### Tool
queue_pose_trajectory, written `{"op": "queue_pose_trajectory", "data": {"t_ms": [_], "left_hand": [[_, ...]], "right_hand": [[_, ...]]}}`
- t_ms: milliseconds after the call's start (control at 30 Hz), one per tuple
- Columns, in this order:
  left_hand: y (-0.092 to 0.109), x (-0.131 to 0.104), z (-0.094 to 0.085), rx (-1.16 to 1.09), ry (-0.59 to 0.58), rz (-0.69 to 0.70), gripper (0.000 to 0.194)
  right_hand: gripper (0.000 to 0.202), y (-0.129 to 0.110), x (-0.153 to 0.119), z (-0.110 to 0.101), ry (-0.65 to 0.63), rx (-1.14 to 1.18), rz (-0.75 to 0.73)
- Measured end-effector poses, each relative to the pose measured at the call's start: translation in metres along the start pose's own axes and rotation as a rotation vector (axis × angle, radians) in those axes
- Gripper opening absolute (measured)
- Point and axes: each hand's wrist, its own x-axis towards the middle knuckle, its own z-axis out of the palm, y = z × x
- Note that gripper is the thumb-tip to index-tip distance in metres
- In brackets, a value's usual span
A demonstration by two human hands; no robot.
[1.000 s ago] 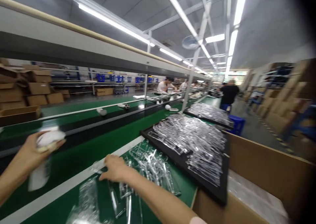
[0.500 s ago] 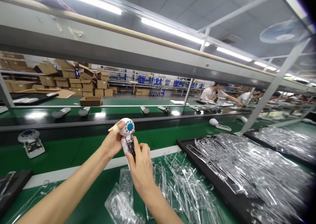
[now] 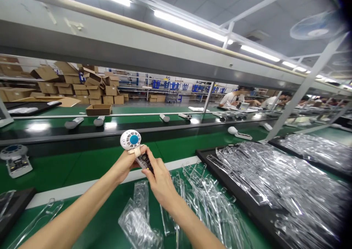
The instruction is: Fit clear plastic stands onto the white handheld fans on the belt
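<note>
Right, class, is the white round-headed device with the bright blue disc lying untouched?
No, the left hand grips the white device, and the right hand touches its lower end.

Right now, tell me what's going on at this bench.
A person's left hand holds a white handheld device with a blue-centred round head, while the right hand touches its lower end, beside an exposed circuit board. Clear plastic pieces lie on the green work surface; more are heaped on a black tray.

The left forearm (image 3: 82, 208) and right forearm (image 3: 192, 218), both bare, slant inward — the left hand (image 3: 127, 163) curled in a grip, the right hand (image 3: 161, 179) just beside it, its fingers (image 3: 153, 160) angled toward the left.
</note>
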Motion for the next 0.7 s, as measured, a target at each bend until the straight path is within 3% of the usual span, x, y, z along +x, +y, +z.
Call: {"op": "queue_pose_trajectory", "data": {"t_ms": [100, 200, 300, 400, 533, 600, 700], "left_hand": [[-0.003, -0.007, 0.010, -0.002, 0.112, 0.123, 0.058], [-0.001, -0.015, 0.023, 0.047, 0.153, 0.324, 0.056], [-0.001, -0.019, 0.031, 0.095, 0.170, 0.463, 0.048], [-0.006, -0.011, 0.030, 0.075, 0.200, 0.486, 0.043], [-0.014, 0.021, 0.006, 0.046, 0.280, 0.215, 0.042], [-0.017, 0.040, -0.017, 0.066, 0.369, 0.095, 0.037], [-0.019, 0.062, -0.060, 0.099, 0.480, 0.071, 0.027]], "right_hand": [[0.044, 0.002, 0.014, 0.002, 0.198, 0.175, 0.134], [0.053, 0.006, 0.035, 0.007, 0.362, 0.272, 0.349], [0.059, 0.011, 0.051, 0.011, 0.357, 0.221, 0.406], [0.058, 0.014, 0.059, 0.013, 0.294, 0.133, 0.418], [0.047, 0.015, 0.056, 0.004, 0.069, -0.059, 0.386], [0.031, 0.013, 0.043, -0.006, -0.025, -0.195, 0.340], [0.017, 0.009, 0.010, -0.020, -0.114, -0.387, 0.293]]}}
